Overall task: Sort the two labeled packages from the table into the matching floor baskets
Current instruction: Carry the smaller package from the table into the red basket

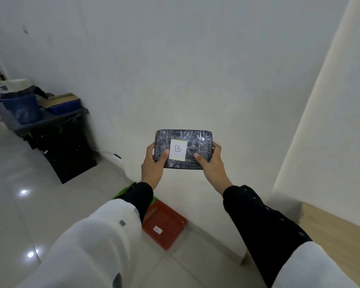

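Nearest, a wooden table (339, 231) edge is seen at the right. On the tiled floor below the arms, a red basket (164, 225) with a small white label lies against the wall, and a green basket (127, 189) is mostly hidden behind the left sleeve. Farther up, a dark plastic-wrapped package (197, 142) marked B is held in the air in front of the wall, gripped at its short ends by the left hand (153, 166) and right hand (211, 165), thumbs pressed on its face. Far left, a black bin (64, 146) with blue tubs is seen.
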